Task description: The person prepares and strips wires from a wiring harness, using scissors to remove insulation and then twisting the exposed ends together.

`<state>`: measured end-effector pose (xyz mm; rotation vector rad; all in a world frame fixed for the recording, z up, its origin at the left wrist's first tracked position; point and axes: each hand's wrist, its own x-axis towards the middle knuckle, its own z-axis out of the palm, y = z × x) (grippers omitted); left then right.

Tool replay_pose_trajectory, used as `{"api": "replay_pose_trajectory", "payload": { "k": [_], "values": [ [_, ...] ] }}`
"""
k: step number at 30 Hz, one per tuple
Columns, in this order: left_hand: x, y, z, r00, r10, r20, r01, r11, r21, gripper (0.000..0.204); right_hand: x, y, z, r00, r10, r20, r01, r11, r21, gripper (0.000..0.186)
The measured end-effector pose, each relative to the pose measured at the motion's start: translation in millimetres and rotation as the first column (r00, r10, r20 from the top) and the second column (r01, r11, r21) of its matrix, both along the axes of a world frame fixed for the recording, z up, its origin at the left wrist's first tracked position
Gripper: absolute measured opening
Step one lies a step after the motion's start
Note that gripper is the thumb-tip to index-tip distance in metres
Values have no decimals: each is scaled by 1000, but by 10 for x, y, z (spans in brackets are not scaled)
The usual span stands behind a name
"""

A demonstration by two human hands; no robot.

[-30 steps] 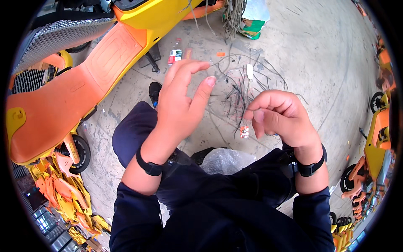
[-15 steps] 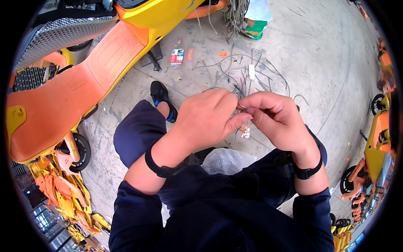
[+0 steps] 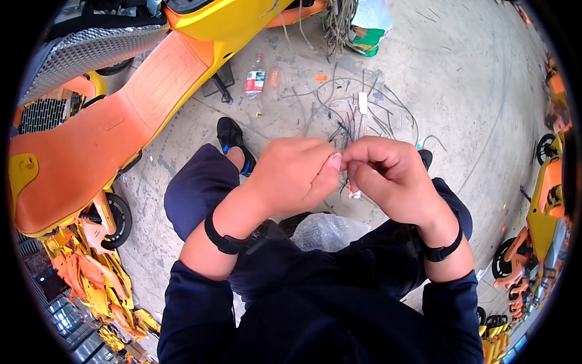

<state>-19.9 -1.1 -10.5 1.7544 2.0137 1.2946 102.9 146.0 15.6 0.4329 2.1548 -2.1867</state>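
Note:
My left hand (image 3: 297,173) and my right hand (image 3: 391,177) meet above the floor between my knees. The left fingers are curled in, with the thumb pressed against the side of the forefinger. Thumb and forefinger of the right hand pinch together right beside the left thumb. Whatever lies between the fingertips is too small and too covered to make out. Beyond the hands, a loose bunch of thin grey and black cables (image 3: 345,126) is spread on the concrete. A small red and white packet (image 3: 354,193) shows partly below the fingers.
An orange and yellow scooter (image 3: 145,85) stands at the left. A plastic bottle (image 3: 255,79), a white strip (image 3: 362,103) and a hanging cable bundle (image 3: 339,27) are farther off. Bubble wrap (image 3: 330,232) lies between my legs. More scooters (image 3: 539,206) line the right side.
My left thumb has drawn in from a stretched position toward the left forefinger. The left hand has turned slightly and sunk a little, and the right hand has shifted slightly down.

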Motion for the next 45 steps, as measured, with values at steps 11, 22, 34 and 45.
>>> {"api": "replay_pose_trajectory", "payload": {
  "k": [11,22,34,45],
  "values": [
    [57,-16,138,894,-18,448,15,1000,11,28,-6,90,81,996,49,-78,-73,937,-341,17],
    [38,-63,231,724,-26,690,53,998,-18,37,16,183,90,999,27,-42,-44,877,-479,22],
    [1,-113,224,610,-3,792,57,998,-40,39,40,225,64,998,8,-63,-36,890,-455,23],
    [12,-33,187,754,54,654,-109,993,45,23,47,260,89,999,29,-39,-38,960,-277,20]
  ]
}}
